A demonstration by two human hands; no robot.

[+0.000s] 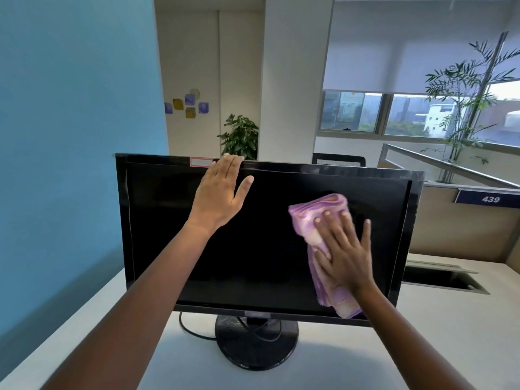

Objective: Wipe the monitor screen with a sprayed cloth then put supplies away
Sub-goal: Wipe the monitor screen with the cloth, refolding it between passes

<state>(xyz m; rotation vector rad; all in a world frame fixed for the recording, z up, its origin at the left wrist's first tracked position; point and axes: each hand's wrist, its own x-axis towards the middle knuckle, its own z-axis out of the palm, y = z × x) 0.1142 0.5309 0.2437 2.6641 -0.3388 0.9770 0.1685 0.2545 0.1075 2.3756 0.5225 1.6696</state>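
The soft, floppy purple folded cloth (323, 209) lay on the right part of the black flat monitor screen (267, 249) under the flat, straight-fingered right hand (343, 249), while the left hand (222, 192), fingers straight too, rested on its top edge, probably steadying that light, tippy screen.

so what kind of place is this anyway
Most likely an open-plan office: the monitor stands on a white desk, a cubicle partition beside it carries a number plate reading 439, with a leafy plant and wide windows behind.
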